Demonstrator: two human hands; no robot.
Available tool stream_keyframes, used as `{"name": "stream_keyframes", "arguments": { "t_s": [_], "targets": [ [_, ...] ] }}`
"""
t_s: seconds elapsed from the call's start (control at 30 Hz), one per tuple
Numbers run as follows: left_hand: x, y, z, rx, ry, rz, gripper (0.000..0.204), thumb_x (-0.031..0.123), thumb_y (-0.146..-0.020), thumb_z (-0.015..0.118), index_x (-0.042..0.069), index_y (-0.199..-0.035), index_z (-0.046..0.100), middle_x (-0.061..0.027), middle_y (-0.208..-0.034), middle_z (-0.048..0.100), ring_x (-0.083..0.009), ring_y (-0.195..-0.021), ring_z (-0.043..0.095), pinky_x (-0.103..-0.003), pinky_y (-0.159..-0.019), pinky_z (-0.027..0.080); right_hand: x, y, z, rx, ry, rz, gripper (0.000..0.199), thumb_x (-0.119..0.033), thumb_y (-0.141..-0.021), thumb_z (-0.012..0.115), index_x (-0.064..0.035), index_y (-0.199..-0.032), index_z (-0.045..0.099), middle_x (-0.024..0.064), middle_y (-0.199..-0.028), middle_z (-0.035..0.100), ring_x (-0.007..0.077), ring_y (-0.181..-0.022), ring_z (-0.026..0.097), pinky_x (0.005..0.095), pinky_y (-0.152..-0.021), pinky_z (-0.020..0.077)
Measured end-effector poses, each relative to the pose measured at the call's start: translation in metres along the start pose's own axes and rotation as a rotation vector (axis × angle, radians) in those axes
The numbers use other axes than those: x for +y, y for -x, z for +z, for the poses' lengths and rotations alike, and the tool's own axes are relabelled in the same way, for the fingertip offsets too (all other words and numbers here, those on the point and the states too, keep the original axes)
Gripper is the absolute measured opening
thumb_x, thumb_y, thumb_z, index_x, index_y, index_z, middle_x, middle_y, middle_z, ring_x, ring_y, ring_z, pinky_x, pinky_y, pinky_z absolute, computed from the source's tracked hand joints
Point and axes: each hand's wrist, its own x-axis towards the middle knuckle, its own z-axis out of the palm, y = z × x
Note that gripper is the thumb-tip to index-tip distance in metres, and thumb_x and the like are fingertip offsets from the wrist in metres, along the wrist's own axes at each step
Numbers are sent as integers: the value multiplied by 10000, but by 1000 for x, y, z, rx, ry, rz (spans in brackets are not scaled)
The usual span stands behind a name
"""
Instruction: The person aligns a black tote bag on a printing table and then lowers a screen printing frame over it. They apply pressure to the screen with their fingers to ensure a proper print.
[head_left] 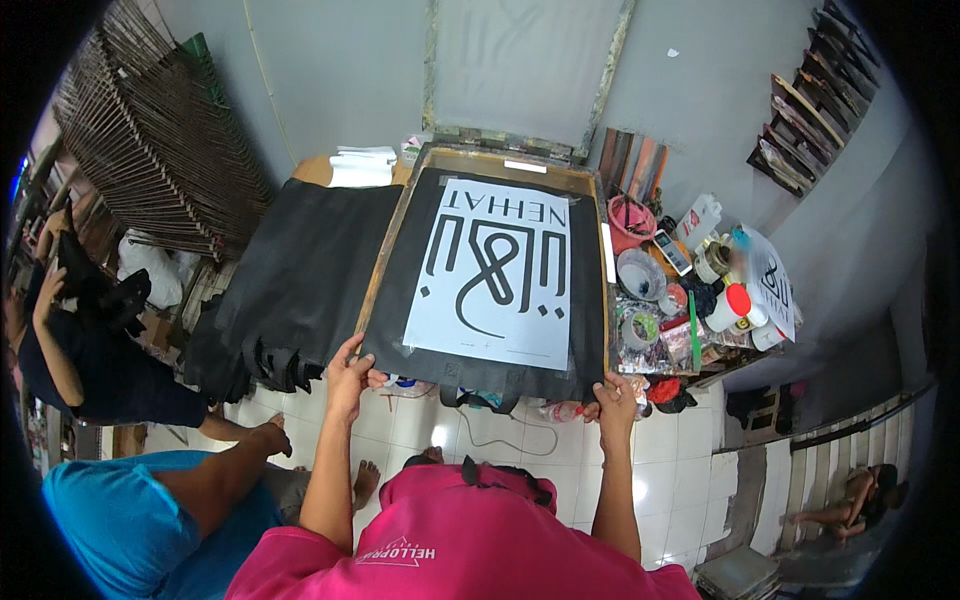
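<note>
A black cloth bag (395, 270) lies flat on a wood-edged board (385, 250). Its handles (480, 398) hang over the near edge. On top of the bag is a white paper sheet (490, 348) with bold black lettering, upside down from where I stand. My left hand (347, 380) is closed on the bag's near left corner, thumb on top. At the near right corner, my right hand (613, 402) pinches the bag the same way, its lower fingers partly hidden. Whether the board's edge is also in either grip cannot be seen.
Left of the board lies a stack of black bags (300, 260). Paint tubs, a pink bucket (628, 222) and bottles crowd the right side. A framed screen (520, 70) stands raised behind. A person in blue (130, 520) is close on my left; another person (100, 350) is beyond.
</note>
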Motion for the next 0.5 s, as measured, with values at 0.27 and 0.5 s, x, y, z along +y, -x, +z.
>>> {"name": "stream_keyframes", "arguments": {
  "t_s": [0.27,0.5],
  "targets": [
    [26,-13,16,40,-118,-3,503,42,-953,617,-63,-1422,465,-120,-770,679,-219,-633,722,-304,-584,586,-25,-33,5,-80,48,68,421,-101,-965,676,34,-1314,480,99,-752,630,194,-525,667,315,-425,530],
    [27,-25,21,39,-123,-40,493,42,-979,601,-76,-1432,448,-102,-791,647,-243,-661,731,-327,-599,599,-39,-43,3,-172,100,101,445,-79,-987,651,43,-1352,428,131,-781,643,227,-538,674,330,-454,565]
  ]
}}
